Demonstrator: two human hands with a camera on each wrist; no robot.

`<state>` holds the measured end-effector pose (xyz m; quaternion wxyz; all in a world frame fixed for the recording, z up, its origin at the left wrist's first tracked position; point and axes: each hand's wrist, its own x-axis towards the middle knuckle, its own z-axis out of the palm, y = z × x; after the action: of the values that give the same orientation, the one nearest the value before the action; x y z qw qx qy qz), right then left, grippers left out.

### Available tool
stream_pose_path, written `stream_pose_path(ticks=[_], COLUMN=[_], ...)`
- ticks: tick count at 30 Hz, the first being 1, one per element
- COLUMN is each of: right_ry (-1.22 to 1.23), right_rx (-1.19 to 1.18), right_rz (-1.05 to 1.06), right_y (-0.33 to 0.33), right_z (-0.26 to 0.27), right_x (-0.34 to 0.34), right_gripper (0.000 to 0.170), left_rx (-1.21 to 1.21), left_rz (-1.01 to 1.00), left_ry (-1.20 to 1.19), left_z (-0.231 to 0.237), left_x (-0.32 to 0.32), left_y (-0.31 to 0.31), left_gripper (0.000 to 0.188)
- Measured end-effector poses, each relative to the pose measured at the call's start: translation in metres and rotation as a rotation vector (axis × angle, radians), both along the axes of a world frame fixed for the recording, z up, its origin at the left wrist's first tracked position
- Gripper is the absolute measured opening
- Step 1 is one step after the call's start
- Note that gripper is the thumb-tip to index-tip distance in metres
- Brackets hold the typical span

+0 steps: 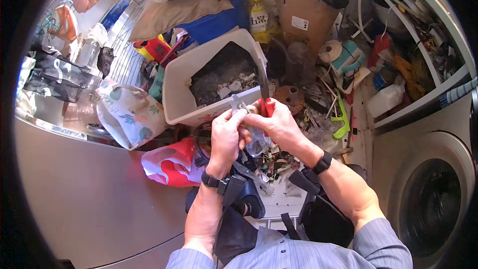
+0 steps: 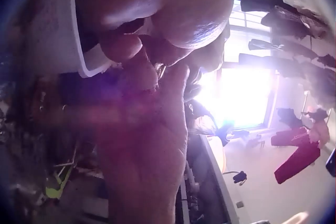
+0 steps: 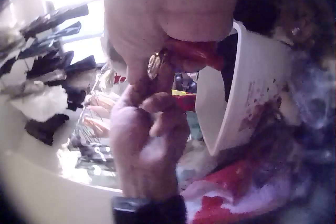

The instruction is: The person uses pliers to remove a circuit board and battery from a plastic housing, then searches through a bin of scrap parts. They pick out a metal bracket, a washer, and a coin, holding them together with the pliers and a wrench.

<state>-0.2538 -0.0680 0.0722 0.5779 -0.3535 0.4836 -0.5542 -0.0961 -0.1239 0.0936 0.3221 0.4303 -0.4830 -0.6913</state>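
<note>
My left hand (image 1: 225, 137) pinches a small pale piece (image 1: 236, 102) by its lower end, over the white bin's (image 1: 172, 87) near rim. Close against its fingertips, my right hand (image 1: 281, 123) grips a red-handled tool (image 1: 269, 106), whose dark metal part points away. In the right wrist view, a small brass-coloured metal thing (image 3: 156, 65) shows between the fingers, with the red handle (image 3: 197, 55) beside it. My left hand (image 3: 149, 140) is just below. The left wrist view has my left hand (image 2: 173, 8) above and my right hand (image 2: 144, 134) below, meeting at the fingertips; the held things are mostly hidden there.
Dark lining and scraps lie inside the bin. Mixed debris (image 1: 279, 162) covers the floor below my hands, with a green plastic piece (image 1: 341, 119) to the right. A red-and-white bag (image 1: 172, 164) lies left, a cardboard box (image 1: 303, 17) stands behind, and a washing machine (image 1: 433, 194) is at right.
</note>
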Motion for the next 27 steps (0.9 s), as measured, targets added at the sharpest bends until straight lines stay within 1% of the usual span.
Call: stream_pose_path(ticks=[2, 3, 4, 5, 7, 9, 10, 12, 13, 14, 15, 16, 18, 19, 20, 21, 22, 23, 27], right_ry=[0.158, 0.103, 0.103, 0.081, 0.060, -0.095, -0.095, -0.060, -0.061, 0.050, 0.161, 0.157, 0.083, -0.105, -0.107, -0.198, -0.289, -0.330, -0.380], right_rx=[-0.143, -0.145, -0.143, -0.138, -0.135, 0.003, 0.005, 0.007, 0.008, -0.082, -0.173, -0.175, -0.012, 0.002, 0.003, -0.017, -0.037, -0.047, -0.056], right_rz=[-0.181, -0.153, -0.152, -0.163, -0.172, -0.118, -0.118, -0.204, -0.203, -0.283, -0.362, -0.361, -0.257, -0.172, -0.172, -0.182, -0.191, -0.190, -0.178], right_y=[-0.007, -0.005, -0.006, -0.007, -0.008, -0.002, -0.003, -0.006, -0.008, -0.012, -0.014, -0.014, -0.013, -0.011, -0.010, -0.009, -0.008, -0.005, -0.003], right_z=[-0.024, -0.019, -0.022, -0.026, -0.018, -0.008, -0.009, -0.015, -0.024, -0.035, -0.034, -0.033, -0.026, -0.020, -0.021, -0.020, -0.020, -0.019, -0.016], right_x=[0.011, 0.011, 0.011, 0.012, 0.014, 0.015, 0.017, 0.025, 0.030, 0.036, 0.039, 0.039, 0.030, 0.025, 0.026, 0.027, 0.028, 0.029, 0.030], right_gripper=[0.027, 0.025, 0.025, 0.023, 0.021, 0.019, 0.019, 0.018, 0.018, 0.017, 0.017, 0.017, 0.016, 0.017, 0.017, 0.016, 0.016, 0.017, 0.018], left_rx=[-0.031, -0.022, -0.020, -0.022, -0.016, -0.046, -0.073, -0.078, -0.084, -0.083, -0.120, -0.158, -0.136, -0.107, -0.078, -0.078, -0.029, 0.020, 0.012], left_rz=[-0.022, -0.011, -0.010, -0.008, 0.020, 0.024, 0.026, 0.040, 0.055, 0.057, 0.073, 0.088, 0.105, 0.084, 0.062, 0.062, 0.057, 0.050, 0.078], left_ry=[0.002, 0.008, 0.008, 0.051, 0.123, 0.106, 0.088, 0.058, 0.025, 0.023, -0.010, -0.044, -0.055, -0.006, 0.044, 0.042, 0.103, 0.165, 0.189], left_z=[-0.006, -0.004, -0.005, -0.005, -0.007, -0.011, -0.013, -0.015, -0.016, -0.018, -0.019, -0.019, -0.016, -0.015, -0.014, -0.013, -0.012, -0.011, -0.017], left_x=[0.003, 0.005, 0.005, 0.005, 0.007, 0.009, 0.010, 0.010, 0.010, 0.010, 0.008, 0.007, 0.010, 0.014, 0.016, 0.017, 0.018, 0.017, 0.019], left_y=[0.000, 0.000, 0.001, 0.002, 0.002, 0.001, 0.001, 0.001, 0.001, 0.002, 0.003, 0.003, 0.004, 0.003, 0.002, 0.001, 0.001, 0.000, -0.002], left_gripper=[0.027, 0.026, 0.026, 0.025, 0.023, 0.023, 0.023, 0.022, 0.022, 0.022, 0.023, 0.023, 0.024, 0.024, 0.025, 0.025, 0.026, 0.026, 0.027])
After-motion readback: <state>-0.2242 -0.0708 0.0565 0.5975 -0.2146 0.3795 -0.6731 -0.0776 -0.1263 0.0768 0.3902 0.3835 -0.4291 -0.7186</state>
